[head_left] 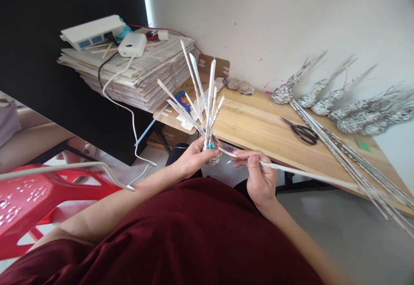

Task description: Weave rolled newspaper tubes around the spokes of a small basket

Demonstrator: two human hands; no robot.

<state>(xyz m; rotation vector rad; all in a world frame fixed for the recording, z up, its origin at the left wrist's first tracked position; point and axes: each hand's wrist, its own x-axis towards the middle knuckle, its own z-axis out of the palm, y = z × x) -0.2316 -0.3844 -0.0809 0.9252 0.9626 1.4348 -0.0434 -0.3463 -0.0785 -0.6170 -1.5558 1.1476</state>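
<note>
My left hand (193, 158) is closed around the small woven base (214, 159) of a bundle of rolled newspaper sticks (201, 97) that fan upward. My right hand (257, 173) pinches one long paper stick (307, 173) between thumb and fingers. That stick runs from the woven base out to the right over the table edge. Both hands are held above my lap, in front of a wooden table (258, 125).
Black scissors (302, 132) lie on the table. Long paper sticks (349, 155) run diagonally on its right side, with several woven paper pieces (323, 101) along the wall. A newspaper stack (136, 73) with white devices and a cable stands left. A red plastic stool (39, 203) is at the lower left.
</note>
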